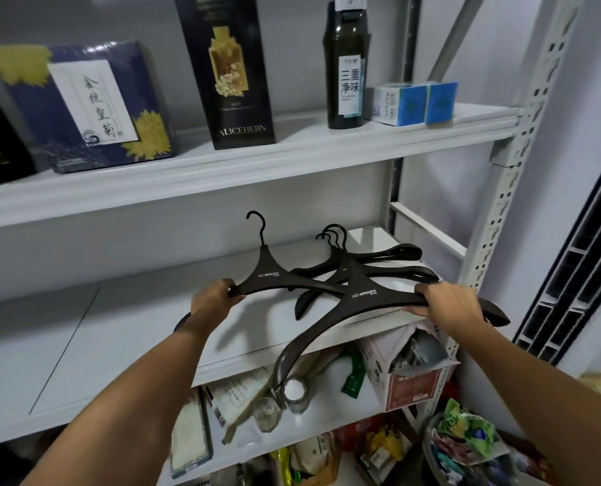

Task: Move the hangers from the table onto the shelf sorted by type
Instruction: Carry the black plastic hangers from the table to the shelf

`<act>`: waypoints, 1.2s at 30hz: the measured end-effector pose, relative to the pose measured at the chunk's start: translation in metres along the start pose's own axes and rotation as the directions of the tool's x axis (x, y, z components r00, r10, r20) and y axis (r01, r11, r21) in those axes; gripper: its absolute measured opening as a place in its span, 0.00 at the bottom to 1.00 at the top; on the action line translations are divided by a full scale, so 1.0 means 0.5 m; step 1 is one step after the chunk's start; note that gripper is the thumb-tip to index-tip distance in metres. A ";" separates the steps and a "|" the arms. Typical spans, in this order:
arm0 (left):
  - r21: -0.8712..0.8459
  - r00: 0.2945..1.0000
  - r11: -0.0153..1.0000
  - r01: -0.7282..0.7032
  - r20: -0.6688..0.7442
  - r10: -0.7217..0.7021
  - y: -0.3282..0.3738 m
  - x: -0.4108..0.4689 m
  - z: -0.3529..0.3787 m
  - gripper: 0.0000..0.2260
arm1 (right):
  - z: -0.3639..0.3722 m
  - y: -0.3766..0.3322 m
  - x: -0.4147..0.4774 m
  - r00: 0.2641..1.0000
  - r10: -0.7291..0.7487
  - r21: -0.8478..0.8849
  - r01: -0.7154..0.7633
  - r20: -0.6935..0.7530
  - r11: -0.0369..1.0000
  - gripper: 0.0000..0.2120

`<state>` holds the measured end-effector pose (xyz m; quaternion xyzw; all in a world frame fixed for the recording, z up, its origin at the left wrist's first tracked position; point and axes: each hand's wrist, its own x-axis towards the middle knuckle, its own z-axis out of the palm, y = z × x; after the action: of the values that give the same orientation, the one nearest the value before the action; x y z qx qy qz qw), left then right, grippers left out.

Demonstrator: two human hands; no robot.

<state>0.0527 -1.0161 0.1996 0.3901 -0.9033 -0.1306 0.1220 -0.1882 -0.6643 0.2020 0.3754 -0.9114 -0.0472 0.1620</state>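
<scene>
White metal shelf [116, 327] against a grey wall, with a blue box [81, 107] on the tier above at left. Left hand [218, 296]: fingers curled round the left tip of the first hanger [267, 275]. Second hanger [358, 296] crosses it, left arm overhanging the shelf edge. Behind, stacked hangers [383, 257] lie on the shelf. Right hand [446, 303]: grips the second hanger's right arm, thumb beneath

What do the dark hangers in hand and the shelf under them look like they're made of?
Hangers: probably moulded plastic, dark brown-black, satin with soft highlights and printed white lettering; painted wood can't be ruled out. Their hooks: thin black wire, likely metal. Shelf: white painted sheet metal, judging by the slotted upright.
</scene>
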 end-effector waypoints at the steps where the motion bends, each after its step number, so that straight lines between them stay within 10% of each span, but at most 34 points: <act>1: -0.004 1.000 1.000 0.009 0.003 -0.009 -0.019 0.012 -0.006 0.12 | 0.005 -0.005 0.008 1.000 0.002 -0.001 -0.002 0.006 1.000 0.22; 36: 0.036 0.972 0.976 0.213 -0.105 -0.208 -0.070 0.164 -0.028 0.10 | 0.251 0.004 0.271 0.960 -0.120 0.133 0.088 0.254 0.987 0.21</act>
<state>0.0261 -1.1014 0.2109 0.4926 -0.8523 -0.1015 0.1436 -0.3213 -0.7623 0.1194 0.4223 -0.9050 -0.0498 0.0148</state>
